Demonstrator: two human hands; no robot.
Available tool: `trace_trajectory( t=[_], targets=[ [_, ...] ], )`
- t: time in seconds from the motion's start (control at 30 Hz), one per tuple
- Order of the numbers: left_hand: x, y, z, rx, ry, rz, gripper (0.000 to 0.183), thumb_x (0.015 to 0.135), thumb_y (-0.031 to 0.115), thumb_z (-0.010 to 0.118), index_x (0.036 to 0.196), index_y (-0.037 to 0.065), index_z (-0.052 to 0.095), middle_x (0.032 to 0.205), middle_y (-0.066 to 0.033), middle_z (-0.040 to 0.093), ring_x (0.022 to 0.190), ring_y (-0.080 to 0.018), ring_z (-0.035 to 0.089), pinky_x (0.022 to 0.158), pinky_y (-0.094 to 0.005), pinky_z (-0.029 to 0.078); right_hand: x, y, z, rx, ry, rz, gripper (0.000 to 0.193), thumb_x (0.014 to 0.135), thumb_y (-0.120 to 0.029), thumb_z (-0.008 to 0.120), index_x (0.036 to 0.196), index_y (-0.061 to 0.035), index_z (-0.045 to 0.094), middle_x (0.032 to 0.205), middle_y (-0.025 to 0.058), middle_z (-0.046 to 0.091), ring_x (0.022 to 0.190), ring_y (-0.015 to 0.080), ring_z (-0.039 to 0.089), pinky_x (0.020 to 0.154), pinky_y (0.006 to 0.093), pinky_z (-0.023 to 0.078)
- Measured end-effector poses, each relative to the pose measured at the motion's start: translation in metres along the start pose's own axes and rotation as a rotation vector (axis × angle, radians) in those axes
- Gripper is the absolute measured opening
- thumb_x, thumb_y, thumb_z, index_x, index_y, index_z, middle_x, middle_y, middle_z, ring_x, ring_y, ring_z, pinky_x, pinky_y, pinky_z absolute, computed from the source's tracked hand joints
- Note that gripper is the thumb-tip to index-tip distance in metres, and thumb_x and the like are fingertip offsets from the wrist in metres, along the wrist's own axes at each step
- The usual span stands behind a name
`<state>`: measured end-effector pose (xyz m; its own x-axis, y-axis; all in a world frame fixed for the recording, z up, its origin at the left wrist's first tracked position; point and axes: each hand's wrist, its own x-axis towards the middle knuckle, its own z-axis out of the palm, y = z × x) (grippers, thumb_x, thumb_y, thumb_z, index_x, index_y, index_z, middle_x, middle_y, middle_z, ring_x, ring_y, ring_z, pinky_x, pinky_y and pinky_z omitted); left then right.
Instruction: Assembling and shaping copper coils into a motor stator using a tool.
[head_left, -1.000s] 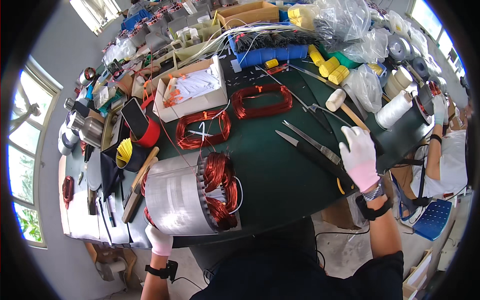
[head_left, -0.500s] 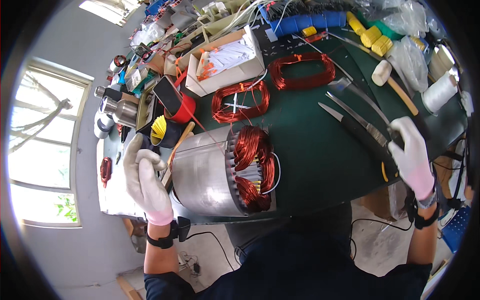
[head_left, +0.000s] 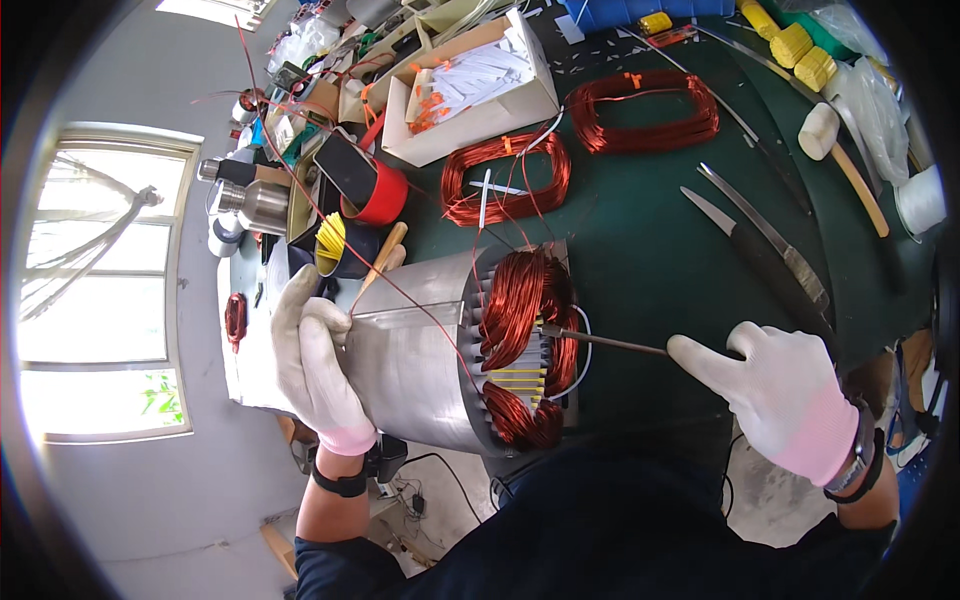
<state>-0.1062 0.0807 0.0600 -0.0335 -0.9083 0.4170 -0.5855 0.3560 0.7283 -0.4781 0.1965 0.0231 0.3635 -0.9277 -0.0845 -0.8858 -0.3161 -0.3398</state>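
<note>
Green-matted desk (head_left: pixel 660 250) by a bright window, cluttered. My left hand (head_left: pixel 315 365), fingers curled, grips the smooth grey motor stator (head_left: pixel 420 350), its axis lying sideways. My right hand (head_left: pixel 785 395) pinches a thin metal rod (head_left: pixel 600 342), tip left of my fingers, touching the glossy copper windings (head_left: pixel 520 300). Loose copper coils (head_left: pixel 505 180) lie beyond.

I saw a workbench (head_left: pixel 650 260) with a dark green top. On it lay a grey motor stator (head_left: pixel 430 350) on its side, two loose copper coils (head_left: pixel 505 180) (head_left: pixel 645 108), a white cardboard box (head_left: pixel 480 95), a red tape roll (head_left: pixel 380 195), two long flat blades (head_left: pixel 765 235) and a white-headed mallet (head_left: pixel 830 140).
</note>
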Motion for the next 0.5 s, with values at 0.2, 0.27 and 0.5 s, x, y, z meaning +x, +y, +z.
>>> trace_trajectory(
  t=[0.2, 0.27, 0.5],
  targets=[
    [-0.001, -0.004, 0.0, -0.032, 0.011, 0.045, 0.044, 0.111, 0.01, 0.039, 0.149, -0.005, 0.054, 0.093, 0.0008, 0.059, 0.082, -0.0044, 0.046, 0.075, -0.021, 0.038, 0.007, 0.001, -0.009, -0.001, 0.067, -0.073, 0.062, 0.077, -0.004, 0.071, 0.135, -0.0253, 0.073, 0.071, 0.006, 0.048, 0.057, 0.0225, 0.057, 0.049, 0.0358, 0.044],
    [-0.001, -0.004, -0.001, -0.032, -0.005, 0.031, 0.044, 0.113, 0.012, 0.04, 0.15, -0.008, 0.051, 0.092, 0.0002, 0.056, 0.085, -0.006, 0.046, 0.08, -0.0223, 0.038, 0.011, 0.003, -0.015, -0.04, 0.063, -0.099, 0.064, 0.075, -0.004, 0.072, 0.135, -0.0261, 0.073, 0.07, 0.0053, 0.046, 0.057, 0.0217, 0.055, 0.049, 0.0358, 0.044],
    [0.001, 0.003, 0.004, -0.081, 0.021, 0.023, 0.043, 0.114, 0.011, 0.039, 0.15, -0.009, 0.049, 0.091, -0.0013, 0.054, 0.083, -0.0062, 0.045, 0.077, -0.0227, 0.04, 0.034, 0.007, -0.012, -0.205, 0.086, -0.241, 0.059, 0.075, -0.015, 0.072, 0.132, -0.0288, 0.074, 0.07, 0.0033, 0.039, 0.059, 0.0197, 0.052, 0.051, 0.0353, 0.042]
  ],
)
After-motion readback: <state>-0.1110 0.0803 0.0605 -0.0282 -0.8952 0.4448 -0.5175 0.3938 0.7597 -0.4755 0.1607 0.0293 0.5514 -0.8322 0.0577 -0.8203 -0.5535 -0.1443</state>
